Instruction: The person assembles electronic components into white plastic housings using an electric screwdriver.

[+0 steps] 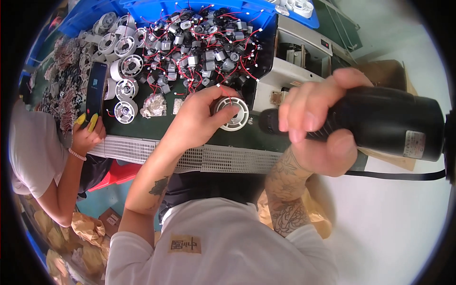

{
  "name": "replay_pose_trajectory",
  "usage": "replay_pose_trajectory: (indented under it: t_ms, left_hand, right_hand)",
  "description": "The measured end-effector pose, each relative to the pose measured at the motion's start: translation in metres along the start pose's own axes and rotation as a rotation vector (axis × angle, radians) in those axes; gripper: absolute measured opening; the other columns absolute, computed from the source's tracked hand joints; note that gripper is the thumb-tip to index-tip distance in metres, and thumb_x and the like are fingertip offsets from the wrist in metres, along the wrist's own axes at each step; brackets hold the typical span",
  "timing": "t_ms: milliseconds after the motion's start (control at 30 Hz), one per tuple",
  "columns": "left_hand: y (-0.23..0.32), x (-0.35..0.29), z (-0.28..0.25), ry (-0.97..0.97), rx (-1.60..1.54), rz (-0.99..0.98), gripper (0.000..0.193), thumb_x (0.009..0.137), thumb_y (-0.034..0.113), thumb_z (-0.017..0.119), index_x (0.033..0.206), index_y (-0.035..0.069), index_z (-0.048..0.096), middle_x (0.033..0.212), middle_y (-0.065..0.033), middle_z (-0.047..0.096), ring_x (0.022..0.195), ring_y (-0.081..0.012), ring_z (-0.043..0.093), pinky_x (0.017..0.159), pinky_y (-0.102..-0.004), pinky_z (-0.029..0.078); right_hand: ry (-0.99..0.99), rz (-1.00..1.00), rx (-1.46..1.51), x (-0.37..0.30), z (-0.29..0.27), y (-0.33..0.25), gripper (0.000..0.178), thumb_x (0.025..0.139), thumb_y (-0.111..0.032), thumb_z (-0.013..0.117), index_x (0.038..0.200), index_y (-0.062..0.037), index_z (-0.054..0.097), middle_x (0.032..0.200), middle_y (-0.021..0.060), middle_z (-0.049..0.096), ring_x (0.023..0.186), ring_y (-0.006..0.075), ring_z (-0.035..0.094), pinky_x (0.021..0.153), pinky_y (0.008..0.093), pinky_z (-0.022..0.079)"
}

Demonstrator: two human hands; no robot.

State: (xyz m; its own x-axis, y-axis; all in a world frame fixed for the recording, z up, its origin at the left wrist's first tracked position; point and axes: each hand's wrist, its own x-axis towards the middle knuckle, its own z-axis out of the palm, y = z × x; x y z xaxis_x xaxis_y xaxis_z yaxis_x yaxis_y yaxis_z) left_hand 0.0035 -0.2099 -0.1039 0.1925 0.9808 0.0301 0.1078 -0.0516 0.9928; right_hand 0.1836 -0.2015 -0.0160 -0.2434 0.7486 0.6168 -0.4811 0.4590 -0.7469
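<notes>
My left hand (195,118) grips a white round plastic housing (243,115) on the green bench, its thumb reaching over the open, slotted face. A red wire with a small white plug lies near the top of that housing. In my right hand (319,121) is a black electric screwdriver (392,118), held sideways with its nose pointing left. The nose is a little to the right of the housing, apart from it. Whether a screw sits on the tip cannot be made out.
Small grey motors (204,52) with red wires are heaped beyond my hands. White housings (126,111) stand stacked at the left. A metal machine (301,52) is at the back right. To my left, another person's hand (90,135) holds a phone (96,88). A perforated strip (218,159) edges the bench.
</notes>
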Motion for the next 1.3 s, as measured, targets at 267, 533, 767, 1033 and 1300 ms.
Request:
replay_pose_trajectory:
  t_ms: [267,533,767,1033,1300]
  left_hand:
    - [-0.009,-0.004,0.0,0.025,0.01,0.002,0.023,0.083,0.015,0.068,0.102,0.003,0.064,0.064,-0.0044,0.052,0.057,-0.0104,0.044,0.053,-0.0278,0.038]
    - [-0.002,-0.005,-0.004,0.033,0.084,-0.021,0.022,0.082,0.015,0.068,0.099,0.003,0.064,0.061,-0.005,0.048,0.054,-0.011,0.042,0.05,-0.0289,0.036]
    - [-0.005,-0.008,-0.002,0.03,0.054,0.072,0.021,0.08,0.012,0.067,0.099,0.003,0.063,0.065,-0.0081,0.054,0.055,-0.0142,0.048,0.052,-0.0301,0.04]
    - [-0.003,-0.009,-0.004,0.021,0.082,0.078,0.023,0.079,0.012,0.068,0.099,0.002,0.064,0.071,-0.0114,0.059,0.057,-0.0176,0.054,0.054,-0.0324,0.044]
    - [0.0,-0.006,-0.006,-0.001,0.1,0.036,0.022,0.08,0.015,0.068,0.098,0.002,0.064,0.065,-0.0107,0.057,0.052,-0.0173,0.052,0.053,-0.0325,0.043]
  right_hand:
    - [-0.008,0.059,-0.161,0.005,0.012,0.017,0.061,0.087,-0.031,0.063,0.13,0.0017,0.035,0.076,0.0051,0.052,0.053,0.0148,0.049,0.049,0.0306,0.043]
    - [-0.242,-0.008,-0.193,0.012,0.001,0.025,0.053,0.086,-0.023,0.062,0.127,0.0002,0.038,0.071,0.0055,0.051,0.051,0.015,0.049,0.047,0.0302,0.043]
    - [-0.187,0.081,-0.267,0.015,0.021,0.024,0.05,0.082,-0.014,0.06,0.124,0.0031,0.039,0.066,0.0063,0.048,0.049,0.0146,0.047,0.046,0.0297,0.043]
    - [-0.207,0.059,-0.246,0.015,0.018,0.033,0.044,0.08,-0.012,0.058,0.118,0.0034,0.041,0.064,0.0063,0.047,0.046,0.0136,0.045,0.043,0.0288,0.041]
    - [-0.138,0.034,-0.134,0.005,0.024,0.031,0.047,0.08,-0.016,0.061,0.12,0.0013,0.041,0.067,0.0063,0.049,0.048,0.0146,0.047,0.045,0.0299,0.042]
